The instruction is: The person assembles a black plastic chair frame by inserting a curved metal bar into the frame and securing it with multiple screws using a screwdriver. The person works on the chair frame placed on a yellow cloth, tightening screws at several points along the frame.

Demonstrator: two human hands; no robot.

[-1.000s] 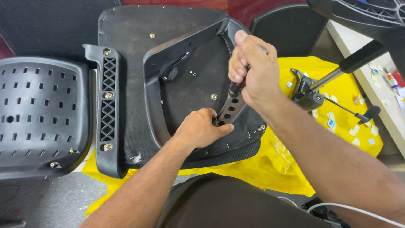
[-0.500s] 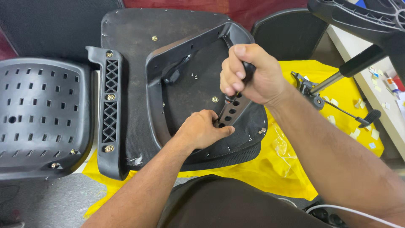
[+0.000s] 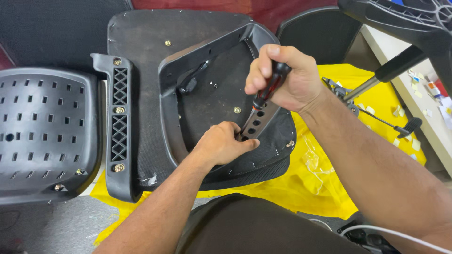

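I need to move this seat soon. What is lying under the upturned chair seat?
A yellow plastic sheet shows past the chair seat at its near and right edges. Whatever else lies beneath is covered by the seat.

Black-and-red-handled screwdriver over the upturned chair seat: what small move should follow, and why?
Probably turn the black-and-red-handled screwdriver in place: the right hand grips its handle, while the left hand steadies its tip at the perforated grey metal bracket on the black seat underside.

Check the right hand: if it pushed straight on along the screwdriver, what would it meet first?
Likely the left hand, whose fingers pinch around the screwdriver tip gripped by the right hand, then the perforated metal bracket there; depth unclear.
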